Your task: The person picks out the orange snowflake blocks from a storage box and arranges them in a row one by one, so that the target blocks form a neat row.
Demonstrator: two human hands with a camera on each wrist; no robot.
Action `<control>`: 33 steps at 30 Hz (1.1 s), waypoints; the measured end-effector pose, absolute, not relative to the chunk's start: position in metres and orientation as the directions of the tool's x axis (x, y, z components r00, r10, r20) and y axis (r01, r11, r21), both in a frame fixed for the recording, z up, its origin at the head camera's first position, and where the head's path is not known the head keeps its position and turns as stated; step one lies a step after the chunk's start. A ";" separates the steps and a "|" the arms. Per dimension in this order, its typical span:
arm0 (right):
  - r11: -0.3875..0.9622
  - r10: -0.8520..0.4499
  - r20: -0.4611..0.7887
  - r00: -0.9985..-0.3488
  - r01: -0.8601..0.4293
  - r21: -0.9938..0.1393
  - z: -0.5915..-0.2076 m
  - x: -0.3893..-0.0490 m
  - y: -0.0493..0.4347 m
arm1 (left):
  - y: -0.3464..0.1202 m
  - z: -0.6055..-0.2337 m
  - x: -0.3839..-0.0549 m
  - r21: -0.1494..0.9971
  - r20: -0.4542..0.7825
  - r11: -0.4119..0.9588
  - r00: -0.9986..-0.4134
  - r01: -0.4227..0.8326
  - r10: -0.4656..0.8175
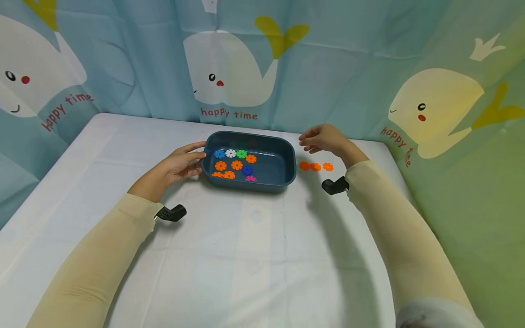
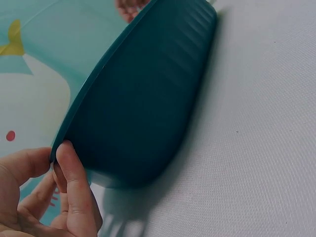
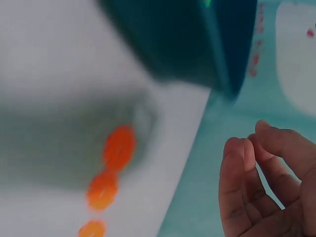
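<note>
My left hand (image 1: 180, 165) pinches the left end of a dark blue plastic basin (image 1: 279, 187), with the thumb at the rim and fingers against the outer wall in the left wrist view. Inside lie several flower-shaped plastic discs: orange discs (image 1: 236, 165), blue, white, green and pink ones. My right hand (image 1: 321, 138) hovers just past the basin's right end, its fingers loosely bent and the thumb close to the fingertips. No disc shows in it. Below that hand, 3 orange discs (image 1: 316, 167) lie in a row on the table, the left two touching.
A white cloth covers the table (image 1: 246, 255). Behind it and to the right hangs a blue-green curtain (image 1: 344, 82) printed with whales and lettering. Black wrist camera mounts (image 1: 172, 213) stick out from both sleeves.
</note>
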State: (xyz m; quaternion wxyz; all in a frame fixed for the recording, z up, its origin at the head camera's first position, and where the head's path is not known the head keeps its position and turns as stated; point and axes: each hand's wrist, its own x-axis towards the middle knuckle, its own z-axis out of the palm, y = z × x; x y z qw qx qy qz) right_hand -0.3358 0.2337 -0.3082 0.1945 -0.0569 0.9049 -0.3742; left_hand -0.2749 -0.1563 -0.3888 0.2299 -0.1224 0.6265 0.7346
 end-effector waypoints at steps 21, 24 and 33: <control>0.639 -0.378 -0.323 -0.868 0.007 -0.769 -0.338 -0.338 0.140 | -0.157 -0.393 -0.275 0.866 -0.462 -0.117 -0.868 -0.486 0.183; 0.639 -0.363 -0.321 -0.875 0.017 -0.769 -0.346 -0.339 0.133 | -0.156 -0.392 -0.275 0.865 -0.464 -0.119 -0.867 -0.488 0.180; 0.680 -0.273 -0.304 -0.913 0.040 -0.732 -0.367 -0.340 0.122 | -0.156 -0.393 -0.275 0.868 -0.460 -0.117 -0.870 -0.483 0.178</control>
